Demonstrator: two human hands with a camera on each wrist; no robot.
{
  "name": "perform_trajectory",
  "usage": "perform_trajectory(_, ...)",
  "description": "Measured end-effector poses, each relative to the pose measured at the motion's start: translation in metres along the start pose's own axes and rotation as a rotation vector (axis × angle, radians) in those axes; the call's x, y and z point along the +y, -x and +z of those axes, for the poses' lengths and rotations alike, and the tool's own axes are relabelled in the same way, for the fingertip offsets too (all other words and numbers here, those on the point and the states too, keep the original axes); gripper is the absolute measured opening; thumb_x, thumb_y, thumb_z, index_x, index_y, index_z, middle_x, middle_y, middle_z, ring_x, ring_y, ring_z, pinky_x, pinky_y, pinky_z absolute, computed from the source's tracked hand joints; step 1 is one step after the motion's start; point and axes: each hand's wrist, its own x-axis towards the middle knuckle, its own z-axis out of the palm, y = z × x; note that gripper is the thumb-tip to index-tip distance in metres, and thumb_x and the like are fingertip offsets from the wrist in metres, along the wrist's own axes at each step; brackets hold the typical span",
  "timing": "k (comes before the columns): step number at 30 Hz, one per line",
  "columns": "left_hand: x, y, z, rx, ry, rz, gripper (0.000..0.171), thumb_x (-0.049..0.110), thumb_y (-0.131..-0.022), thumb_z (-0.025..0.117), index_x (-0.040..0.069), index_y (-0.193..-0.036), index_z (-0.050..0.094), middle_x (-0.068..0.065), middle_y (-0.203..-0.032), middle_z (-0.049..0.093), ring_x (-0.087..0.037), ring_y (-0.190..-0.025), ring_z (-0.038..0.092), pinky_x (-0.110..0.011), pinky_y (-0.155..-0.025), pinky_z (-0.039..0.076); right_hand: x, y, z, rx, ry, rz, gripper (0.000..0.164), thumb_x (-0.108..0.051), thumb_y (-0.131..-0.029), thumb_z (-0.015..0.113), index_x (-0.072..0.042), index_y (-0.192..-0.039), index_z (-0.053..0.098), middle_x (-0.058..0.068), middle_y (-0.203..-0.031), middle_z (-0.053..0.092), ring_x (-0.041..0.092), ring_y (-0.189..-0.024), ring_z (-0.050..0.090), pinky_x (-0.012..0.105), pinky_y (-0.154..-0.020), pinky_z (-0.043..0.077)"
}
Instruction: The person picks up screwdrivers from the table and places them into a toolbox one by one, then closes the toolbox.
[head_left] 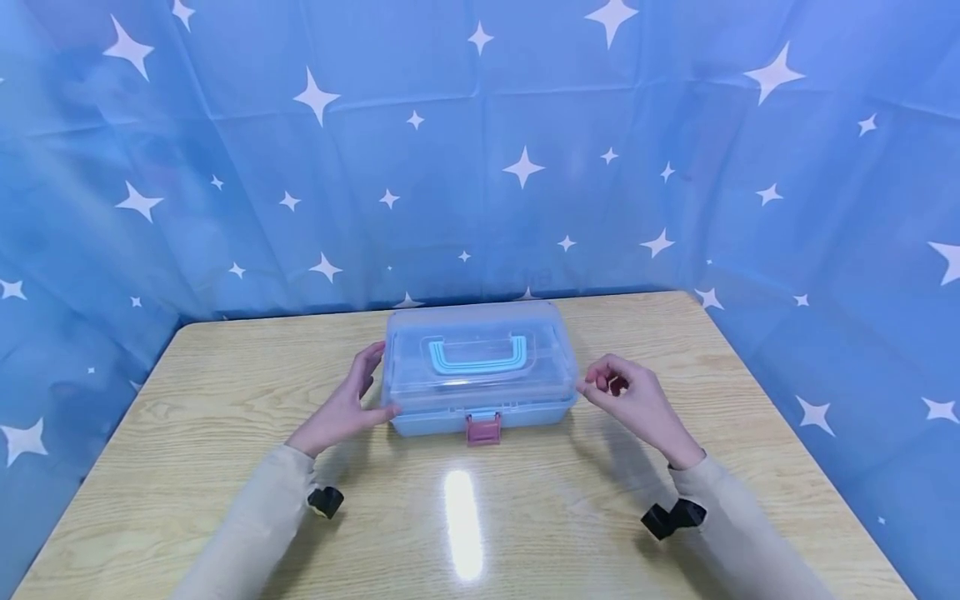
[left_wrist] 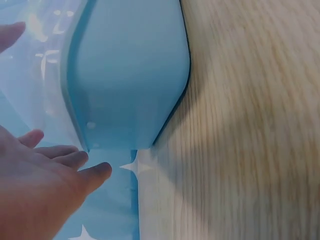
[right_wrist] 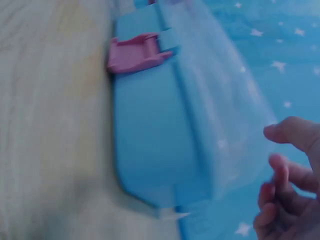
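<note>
A storage box (head_left: 420,423) with a light blue base and a clear lid (head_left: 480,387) stands on the table, its lid down. On the lid lies a blue handle (head_left: 480,367). A pink latch (head_left: 483,431) juts out from the box's front, tilted away from it in the right wrist view. My left hand (head_left: 351,410) is at the box's left end, fingers spread along the side and thumb by the front corner. Close to the right end is my right hand (head_left: 630,398), its fingers loosely bent, with nothing seen between thumb and fingers. Whether either hand touches the box, I cannot tell.
The wooden table (head_left: 247,383) runs around the box on all sides. Behind it and at both sides hangs a blue curtain (head_left: 450,167) with white stars. A bright light reflection (head_left: 463,525) shows on the wood in front of the box.
</note>
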Motion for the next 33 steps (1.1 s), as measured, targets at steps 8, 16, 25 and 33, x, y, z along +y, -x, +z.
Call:
perform_trajectory(8, 0.000, -0.004, 0.003, 0.040, 0.058, -0.023, 0.093, 0.014, -0.084, 0.076, 0.013, -0.152, 0.012, -0.018, -0.157, 0.016, -0.032, -0.145, 0.012, -0.051, -0.114, 0.015, -0.014, 0.011, 0.030, -0.458, -0.019, -0.123, 0.022, -0.012, -0.093, 0.063, 0.003, -0.107, 0.070, 0.000, -0.091, 0.069, 0.009, -0.079, 0.063, 0.027, -0.066, 0.054)
perform_trajectory(16, 0.006, -0.006, 0.005, 0.038, 0.030, 0.026, 0.103, 0.013, -0.084, 0.076, 0.028, -0.156, 0.004, -0.017, -0.159, 0.003, -0.041, -0.143, 0.010, -0.056, -0.112, 0.016, -0.002, 0.009, 0.069, -0.525, -0.048, -0.108, 0.036, -0.011, -0.092, 0.063, 0.010, -0.121, 0.059, 0.023, -0.115, 0.063, 0.031, -0.097, 0.063, 0.031, -0.078, 0.054)
perform_trajectory(25, 0.006, -0.010, 0.012, 0.023, -0.035, 0.043, 0.079, 0.017, -0.089, 0.072, 0.027, -0.153, 0.027, -0.008, -0.161, 0.007, -0.029, -0.146, 0.003, -0.056, -0.110, 0.021, -0.001, 0.010, 0.079, -0.507, -0.082, -0.117, 0.041, -0.012, -0.090, 0.064, 0.008, -0.124, 0.055, 0.021, -0.118, 0.061, 0.036, -0.107, 0.058, 0.036, -0.083, 0.053)
perform_trajectory(33, 0.019, -0.019, 0.011, 0.005, -0.033, 0.043, 0.079, 0.008, -0.090, 0.069, 0.016, -0.154, 0.022, -0.014, -0.160, 0.006, -0.033, -0.145, 0.001, -0.058, -0.109, 0.020, 0.003, 0.008, 0.084, -0.476, -0.171, -0.026, 0.035, -0.009, -0.087, 0.068, 0.004, -0.118, 0.059, 0.016, -0.115, 0.061, 0.033, -0.105, 0.056, 0.038, -0.084, 0.051)
